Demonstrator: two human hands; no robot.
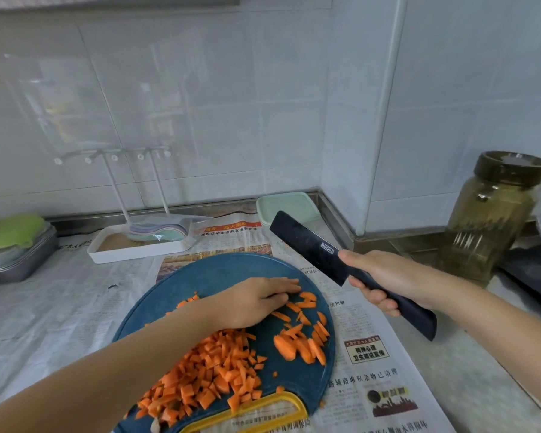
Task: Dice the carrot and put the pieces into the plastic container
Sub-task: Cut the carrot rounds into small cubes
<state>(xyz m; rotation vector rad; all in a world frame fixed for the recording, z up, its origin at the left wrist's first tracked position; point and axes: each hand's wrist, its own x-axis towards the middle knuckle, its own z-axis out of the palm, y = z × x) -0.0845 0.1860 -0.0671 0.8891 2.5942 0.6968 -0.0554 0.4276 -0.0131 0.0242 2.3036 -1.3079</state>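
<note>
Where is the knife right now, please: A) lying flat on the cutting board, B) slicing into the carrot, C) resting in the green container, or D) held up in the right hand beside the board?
D: the right hand grips the knife by its handle, blade raised beside the cutting board, clear of the carrot pieces.

**Tabletop: surface and load**

Tabletop (481,385) pale grey, with a bare strip showing at right. Newspaper (60,307) sheets cover the rest, overlapping, back to the tiled wall.

On the paper:
- a round blue cutting board (219,273), centre front
- a white tray (132,254) behind it, to the left
- a mint-green container (286,204) in the back corner

A grey tray (19,264) sits at far left; whether paper lies under it is unclear. A tinted glass jar (491,220) with a dark lid stands upright at right, off the paper.
</note>
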